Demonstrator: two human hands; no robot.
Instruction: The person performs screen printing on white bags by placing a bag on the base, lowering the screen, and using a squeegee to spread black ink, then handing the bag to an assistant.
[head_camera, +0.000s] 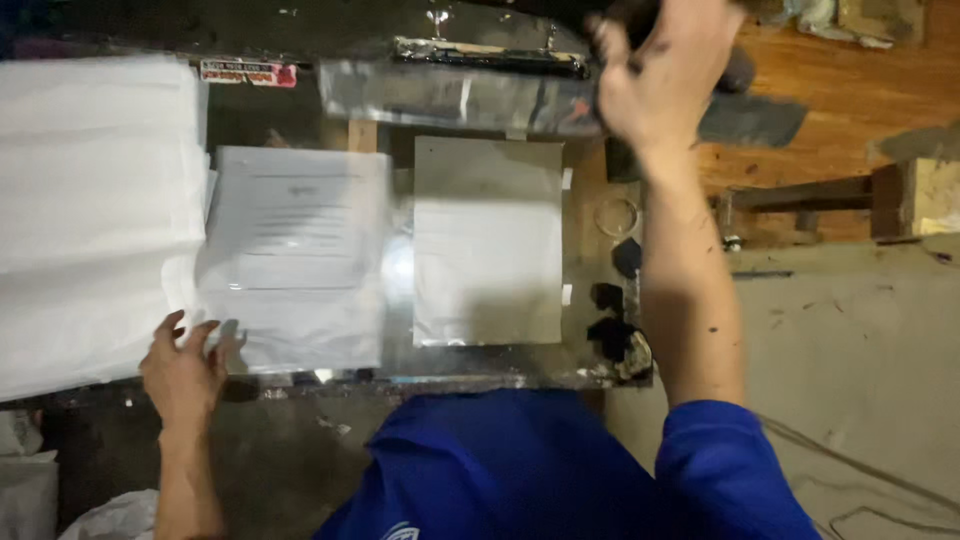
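The right hand (660, 75) is raised at the top edge, closed around a dark handle (630, 15) which is mostly cut off. The left hand (185, 365) lies open, fingers spread, on the near corner of a stack of printed sheets (295, 255). Its text is too blurred to read. Beside it lies a grey plate (488, 240), with free room around it.

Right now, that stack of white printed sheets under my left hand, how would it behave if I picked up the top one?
The printed sheets look thin, so the top one would likely flop and weigh little. The left hand touches the stack's near corner, where the edges look slightly fanned, so sheets may slide apart.
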